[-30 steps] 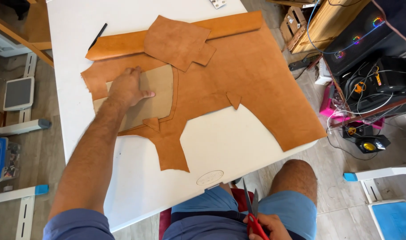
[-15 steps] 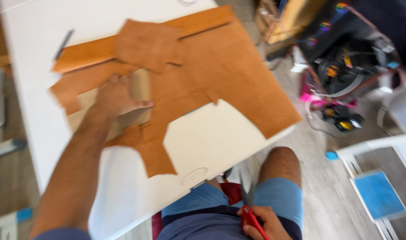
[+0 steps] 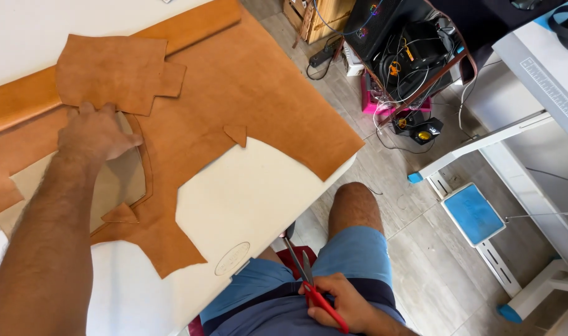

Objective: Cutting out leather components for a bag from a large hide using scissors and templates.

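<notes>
The left hand [image 3: 96, 134] lies flat, fingers spread, on a tan pattern piece [image 3: 119, 180] atop the brown leather sheet [image 3: 234, 99] at the white bench's [image 3: 246, 205] left, while the right hand [image 3: 343, 305] grips red-handled scissors [image 3: 309, 280] near the lap.

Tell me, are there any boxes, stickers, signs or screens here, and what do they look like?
Oval stamp mark: on the white table near its front edge, a faint outline with tiny print.
Ruler strip: along the grey table edge at right, pale with fine marks.
Wooden crate: on the floor at top, brown.
No screens are visible.
</notes>
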